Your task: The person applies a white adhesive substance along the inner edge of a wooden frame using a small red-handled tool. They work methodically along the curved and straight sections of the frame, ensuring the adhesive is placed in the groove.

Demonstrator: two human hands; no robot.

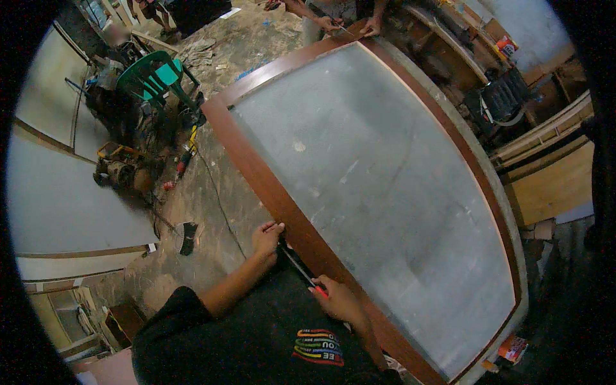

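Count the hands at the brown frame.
4: wearer's left hand and right hand, near side of the frame; co-worker's one hand and other hand, far end.

A scuffed grey tabletop (398,192) bears a large brown frame (308,242), lying flat on it.

Rainbow-striped lettering (319,347) on black shirt (244,327).
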